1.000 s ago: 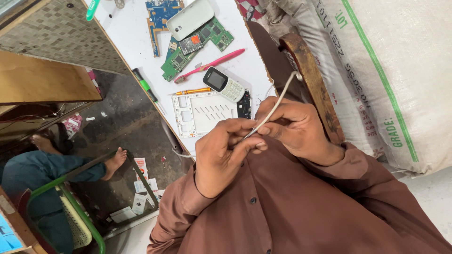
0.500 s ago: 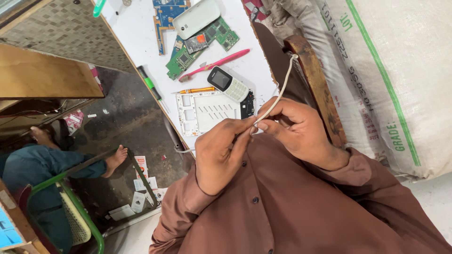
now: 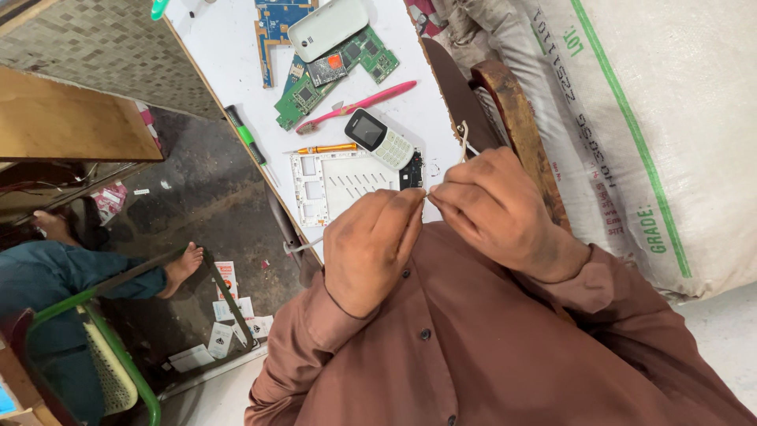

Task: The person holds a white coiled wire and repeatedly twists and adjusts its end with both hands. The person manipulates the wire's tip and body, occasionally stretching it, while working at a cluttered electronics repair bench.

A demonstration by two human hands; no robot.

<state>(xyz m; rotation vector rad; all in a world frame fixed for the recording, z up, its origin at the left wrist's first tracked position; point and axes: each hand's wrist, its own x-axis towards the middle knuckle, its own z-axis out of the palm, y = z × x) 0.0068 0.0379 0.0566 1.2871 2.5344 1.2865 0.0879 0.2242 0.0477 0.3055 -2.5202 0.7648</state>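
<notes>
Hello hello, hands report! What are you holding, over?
Left hand and right hand both pinch a thin white wire between fingertips. Wire loops up past the right hand. Small phone and white frame lie just beyond, untouched.

White worktop (image 3: 229,55) at 12 o'clock, wood-edged. Dark, stained concrete floor (image 3: 205,197) at 9 o'clock, paper scraps (image 3: 225,327) scattered at 7. Small-tiled wall (image 3: 102,47) at 10–11, brown wooden board (image 3: 71,122) just below it. Green-framed chair (image 3: 87,355) at 8. Big white woven sack (image 3: 654,118) with a green stripe at 2–3. Even, soft light.
</notes>
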